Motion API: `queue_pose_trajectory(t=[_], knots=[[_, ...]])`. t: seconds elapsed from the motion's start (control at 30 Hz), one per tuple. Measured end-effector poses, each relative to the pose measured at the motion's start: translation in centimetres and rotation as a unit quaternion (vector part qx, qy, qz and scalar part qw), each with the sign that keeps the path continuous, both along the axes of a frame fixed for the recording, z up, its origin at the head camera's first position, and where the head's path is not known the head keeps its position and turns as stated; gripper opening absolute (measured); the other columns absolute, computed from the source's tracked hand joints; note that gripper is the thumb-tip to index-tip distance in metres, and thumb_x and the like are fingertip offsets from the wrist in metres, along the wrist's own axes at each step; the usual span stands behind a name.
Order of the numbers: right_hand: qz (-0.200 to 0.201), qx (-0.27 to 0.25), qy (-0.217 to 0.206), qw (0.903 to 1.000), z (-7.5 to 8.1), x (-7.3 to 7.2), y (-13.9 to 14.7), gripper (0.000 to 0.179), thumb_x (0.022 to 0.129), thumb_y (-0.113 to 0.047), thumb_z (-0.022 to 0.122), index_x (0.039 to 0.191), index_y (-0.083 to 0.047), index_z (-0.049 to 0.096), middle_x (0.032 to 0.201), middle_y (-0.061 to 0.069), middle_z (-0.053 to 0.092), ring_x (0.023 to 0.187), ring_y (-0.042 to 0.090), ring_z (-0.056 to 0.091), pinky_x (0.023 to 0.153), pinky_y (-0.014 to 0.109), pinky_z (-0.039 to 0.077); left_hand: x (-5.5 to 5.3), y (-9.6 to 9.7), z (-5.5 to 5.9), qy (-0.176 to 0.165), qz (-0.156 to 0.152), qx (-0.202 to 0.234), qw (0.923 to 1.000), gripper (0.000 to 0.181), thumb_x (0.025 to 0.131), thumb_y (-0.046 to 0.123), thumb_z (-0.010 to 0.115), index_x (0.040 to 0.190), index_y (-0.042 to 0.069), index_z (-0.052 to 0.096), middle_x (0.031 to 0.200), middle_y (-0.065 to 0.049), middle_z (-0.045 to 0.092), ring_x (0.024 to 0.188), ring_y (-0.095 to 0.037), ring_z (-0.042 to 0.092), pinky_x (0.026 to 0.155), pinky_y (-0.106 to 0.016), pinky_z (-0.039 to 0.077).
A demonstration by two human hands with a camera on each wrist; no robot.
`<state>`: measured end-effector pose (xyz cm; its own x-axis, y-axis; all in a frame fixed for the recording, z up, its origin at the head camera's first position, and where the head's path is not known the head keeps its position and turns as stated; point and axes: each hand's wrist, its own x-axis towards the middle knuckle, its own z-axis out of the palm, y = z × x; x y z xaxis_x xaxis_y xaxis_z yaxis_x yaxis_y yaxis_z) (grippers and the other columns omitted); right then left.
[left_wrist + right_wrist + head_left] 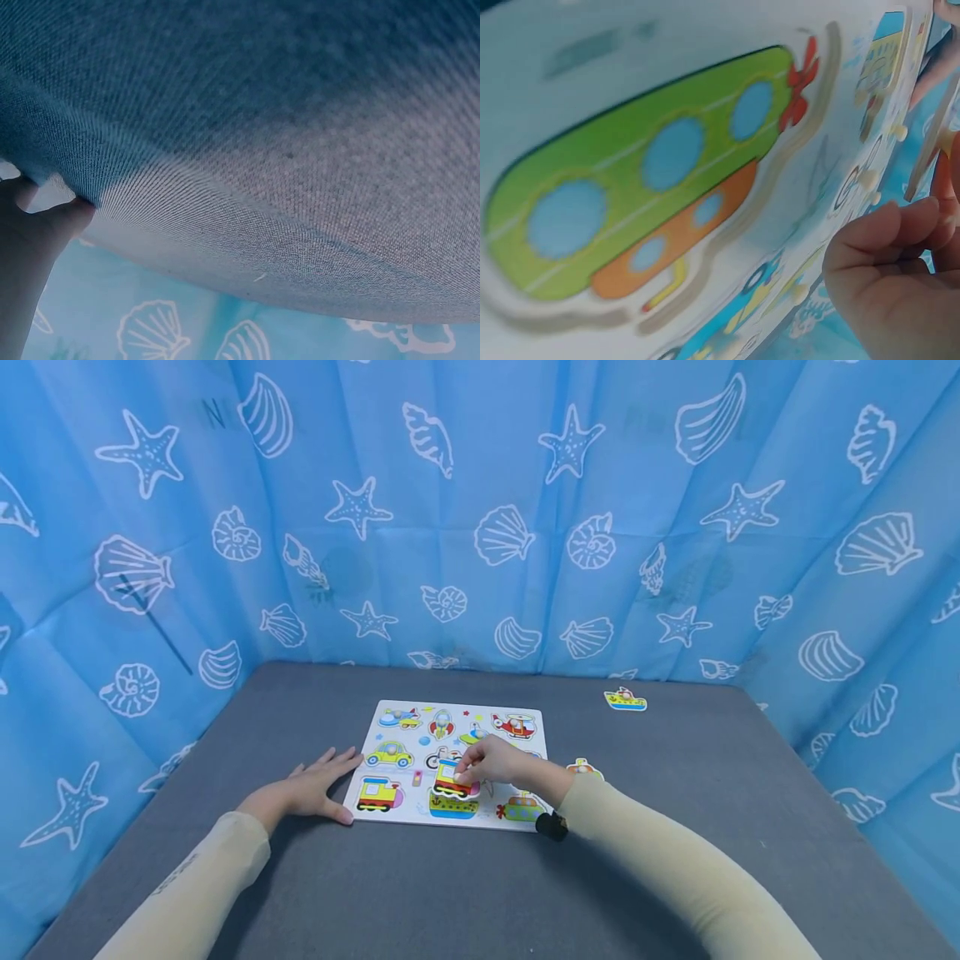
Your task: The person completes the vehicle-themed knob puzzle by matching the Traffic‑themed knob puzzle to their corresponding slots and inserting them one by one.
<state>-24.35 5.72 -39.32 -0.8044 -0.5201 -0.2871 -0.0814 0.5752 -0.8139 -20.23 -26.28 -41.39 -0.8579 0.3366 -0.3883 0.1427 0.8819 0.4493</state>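
Observation:
My right hand (491,762) pinches a train puzzle piece (446,783) by its knob, holding it over the lower middle of a white puzzle board (417,800). Beneath that piece a boat picture (453,810) partly shows in its recess. At the board's lower left lies a train picture (377,795). My left hand (318,787) rests with fingers spread at the board's left edge; the left wrist view catches only part of this hand (37,232). In the right wrist view, a green submarine picture (645,172) fills the near side, with my right hand (900,277) beyond it.
A boat piece (626,700) lies on the grey table (420,893) at the back right. Another piece (583,767) is partly hidden behind the right sleeve. Knobbed pieces, among them a yellow car (389,755) and a helicopter (516,726), sit on the board. A blue curtain (465,468) hangs behind.

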Motion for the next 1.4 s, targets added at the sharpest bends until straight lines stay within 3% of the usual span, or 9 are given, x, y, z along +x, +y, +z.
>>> queue_pose_trajectory(t=[0.37,0.67,0.83,1.17,1.4], knots=[[-0.009,0.0,-0.024,0.9997,-0.4,0.2,-2.8,0.006,0.087,-0.01,0.073,0.086,-0.004,0.072,0.083,-0.001,0.064,0.078,0.014,0.05,0.07,0.027,0.038,-0.2,0.2,-0.1,-0.001,0.01,-0.02,0.9997,0.11,0.073,0.054,0.078,0.155,0.009,0.02,0.16,-0.02,0.011,0.144,-0.047,-0.001,0.105,-0.072,0.001],[0.009,-0.005,-0.035,0.9993,-0.7,0.5,-4.8,0.006,0.088,-0.01,0.072,0.087,-0.004,0.073,0.086,0.0,0.063,0.073,0.014,0.05,0.066,0.026,0.039,-0.2,0.3,0.1,-0.005,0.009,-0.025,0.9996,0.11,0.073,0.054,0.078,0.155,0.01,0.02,0.16,-0.019,0.011,0.144,-0.046,-0.001,0.106,-0.072,0.001],[0.014,-0.01,-0.041,0.999,-0.8,0.7,-6.1,0.005,0.088,-0.008,0.071,0.085,-0.005,0.072,0.08,0.0,0.065,0.067,0.013,0.05,0.062,0.026,0.039,-0.5,0.0,-0.5,-0.01,0.01,-0.022,0.9996,0.114,0.071,0.059,0.077,0.156,0.011,0.018,0.161,-0.018,0.009,0.145,-0.045,-0.003,0.106,-0.072,-0.001],[-0.013,0.011,-0.03,0.9994,-0.9,1.4,-8.7,0.006,0.087,-0.011,0.074,0.082,-0.007,0.072,0.081,-0.001,0.066,0.073,0.013,0.052,0.064,0.025,0.037,-0.3,0.2,-0.1,-0.014,0.01,-0.017,0.9997,0.112,0.073,0.06,0.076,0.155,0.009,0.018,0.16,-0.02,0.009,0.144,-0.046,-0.003,0.105,-0.072,-0.001],[-0.022,0.054,-0.011,0.9982,-1.3,1.2,-10.1,0.009,0.086,-0.017,0.075,0.079,-0.013,0.072,0.081,-0.003,0.065,0.079,0.013,0.053,0.067,0.027,0.037,-0.2,0.2,-0.1,-0.013,0.006,-0.015,0.9998,0.112,0.074,0.059,0.075,0.155,0.008,0.017,0.16,-0.021,0.008,0.144,-0.046,-0.004,0.105,-0.073,-0.001]])
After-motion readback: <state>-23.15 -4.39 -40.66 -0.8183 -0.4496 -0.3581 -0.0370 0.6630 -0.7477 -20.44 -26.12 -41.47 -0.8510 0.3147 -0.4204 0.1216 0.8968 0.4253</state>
